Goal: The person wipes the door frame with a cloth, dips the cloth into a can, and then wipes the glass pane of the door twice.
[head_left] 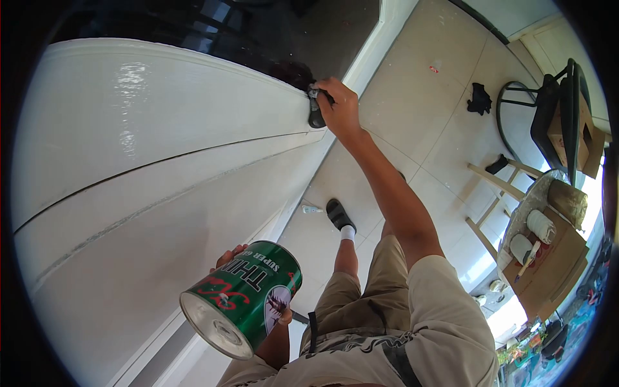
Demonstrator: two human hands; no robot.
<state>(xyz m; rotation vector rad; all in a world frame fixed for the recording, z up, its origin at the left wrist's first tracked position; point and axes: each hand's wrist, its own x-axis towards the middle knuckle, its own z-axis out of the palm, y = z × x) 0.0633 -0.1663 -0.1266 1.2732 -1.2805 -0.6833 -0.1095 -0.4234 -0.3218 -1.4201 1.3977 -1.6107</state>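
Observation:
At the lower left my left hand is wrapped round a large green metal can, with fingers showing on both sides of it. The can is tilted, its round silvery end facing down and left. White lettering and a round picture are on its side. My right hand reaches up to the end of a glossy white panel. Its fingers are closed on a small dark and grey crumpled piece, which rests against the panel's corner. The fingers partly hide this piece, and its exact kind cannot be made out.
Dark glass lies beyond the panel. On the tiled floor are a black glove-like cloth and a small tube. At the right stand a black chair and a stool holding white rolls, a brush and cardboard.

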